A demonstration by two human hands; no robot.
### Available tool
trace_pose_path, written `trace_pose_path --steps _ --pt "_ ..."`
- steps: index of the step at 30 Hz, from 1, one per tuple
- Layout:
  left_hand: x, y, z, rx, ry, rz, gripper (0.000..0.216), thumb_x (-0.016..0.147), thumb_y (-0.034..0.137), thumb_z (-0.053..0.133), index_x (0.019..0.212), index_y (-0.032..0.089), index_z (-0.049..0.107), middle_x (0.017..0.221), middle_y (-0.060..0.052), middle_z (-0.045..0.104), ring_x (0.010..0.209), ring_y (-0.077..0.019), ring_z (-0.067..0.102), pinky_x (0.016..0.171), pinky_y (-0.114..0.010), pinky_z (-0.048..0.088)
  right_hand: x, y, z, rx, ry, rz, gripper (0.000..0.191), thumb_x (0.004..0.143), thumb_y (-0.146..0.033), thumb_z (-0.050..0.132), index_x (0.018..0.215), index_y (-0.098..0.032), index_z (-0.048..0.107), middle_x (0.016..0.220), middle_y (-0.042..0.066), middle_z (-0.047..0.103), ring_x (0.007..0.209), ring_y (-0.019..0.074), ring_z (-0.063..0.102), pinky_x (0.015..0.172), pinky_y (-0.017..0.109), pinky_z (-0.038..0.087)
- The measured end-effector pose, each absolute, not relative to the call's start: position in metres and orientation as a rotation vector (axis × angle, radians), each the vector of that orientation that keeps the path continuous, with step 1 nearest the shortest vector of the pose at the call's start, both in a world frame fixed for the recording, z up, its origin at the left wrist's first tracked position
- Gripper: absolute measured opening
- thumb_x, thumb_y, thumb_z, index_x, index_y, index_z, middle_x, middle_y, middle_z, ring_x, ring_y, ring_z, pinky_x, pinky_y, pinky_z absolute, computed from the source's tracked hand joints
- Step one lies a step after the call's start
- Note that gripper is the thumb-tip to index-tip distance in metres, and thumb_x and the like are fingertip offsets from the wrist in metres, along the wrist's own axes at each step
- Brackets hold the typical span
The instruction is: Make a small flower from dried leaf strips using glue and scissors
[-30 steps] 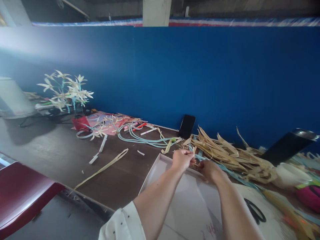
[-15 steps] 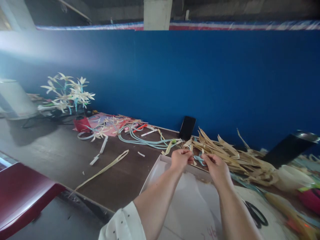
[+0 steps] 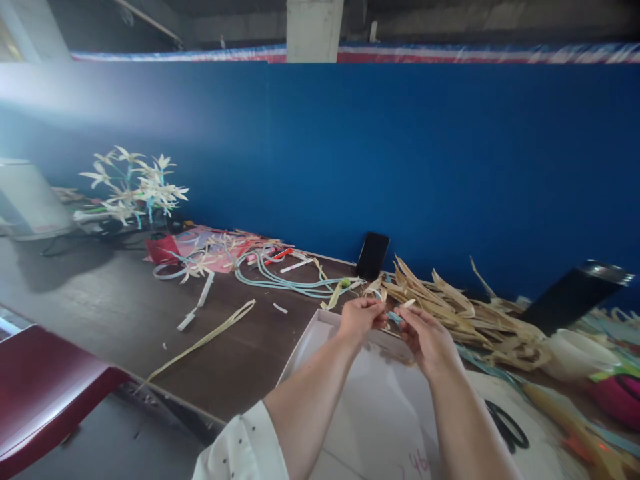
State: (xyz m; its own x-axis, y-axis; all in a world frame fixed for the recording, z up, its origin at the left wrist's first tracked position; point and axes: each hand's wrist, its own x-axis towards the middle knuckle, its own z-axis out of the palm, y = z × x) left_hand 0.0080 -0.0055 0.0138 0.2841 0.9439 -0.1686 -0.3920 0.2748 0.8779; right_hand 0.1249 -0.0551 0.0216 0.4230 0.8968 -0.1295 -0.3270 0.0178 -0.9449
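Note:
My left hand [image 3: 359, 316] and my right hand [image 3: 425, 337] meet above the far edge of a shallow white tray [image 3: 320, 340]. Both pinch a small piece made of tan leaf strips and a light blue strip [image 3: 391, 315] between their fingertips. The left fingers are curled closed on its left end. The right thumb and forefinger grip its right end, where a pale tip sticks up. Right behind the hands a heap of dried tan leaf strips [image 3: 460, 320] lies on the dark wooden table [image 3: 100, 300].
A black phone [image 3: 373, 255] leans on the blue wall. Light blue cords [image 3: 280, 277], a long tan strip [image 3: 205, 339] and scraps lie left of the tray. Pale leaf flowers [image 3: 135, 183] stand far left; black scissors [image 3: 507, 423], a white bowl [image 3: 575, 353] and a dark cylinder [image 3: 570, 293] are right. A red chair [image 3: 40, 393] is near left.
My right hand rose from the tray's edge and turned toward the left hand, bringing the blue and tan piece up between both. The left hand barely moved.

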Motion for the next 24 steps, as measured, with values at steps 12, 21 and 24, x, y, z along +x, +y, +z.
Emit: trace_pose_path --steps 12,21,24 --pt "0.007 -0.008 0.016 0.860 0.748 1.022 0.026 0.063 0.029 0.073 0.076 0.009 0.064 0.059 -0.002 0.060 0.051 -0.0077 0.055 0.055 -0.021 0.049 0.121 -0.055 0.023 -1.211 -0.541 0.978 0.038 0.045 -0.027 0.083 0.075 -0.016 0.063 0.057 -0.004 0.060 0.044 0.0057 0.050 0.037 0.012 0.042" --pt "0.006 -0.016 0.025 0.902 0.717 0.948 0.024 0.062 0.027 0.073 0.076 0.010 0.064 0.060 -0.001 0.060 0.053 -0.0082 0.056 0.057 -0.022 0.050 0.121 -0.055 0.019 -1.305 -0.569 0.899 0.037 0.046 -0.035 0.082 0.070 -0.017 0.062 0.049 -0.003 0.058 0.043 0.0073 0.051 0.036 0.013 0.040" --pt "0.006 -0.015 0.023 0.890 0.706 0.966 0.027 0.060 0.028 0.075 0.076 0.010 0.064 0.061 -0.001 0.060 0.054 -0.0083 0.056 0.058 -0.023 0.050 0.121 -0.056 0.019 -1.320 -0.594 0.917 0.036 0.047 -0.036 0.082 0.069 -0.016 0.062 0.047 -0.003 0.057 0.041 0.0070 0.050 0.036 0.013 0.040"
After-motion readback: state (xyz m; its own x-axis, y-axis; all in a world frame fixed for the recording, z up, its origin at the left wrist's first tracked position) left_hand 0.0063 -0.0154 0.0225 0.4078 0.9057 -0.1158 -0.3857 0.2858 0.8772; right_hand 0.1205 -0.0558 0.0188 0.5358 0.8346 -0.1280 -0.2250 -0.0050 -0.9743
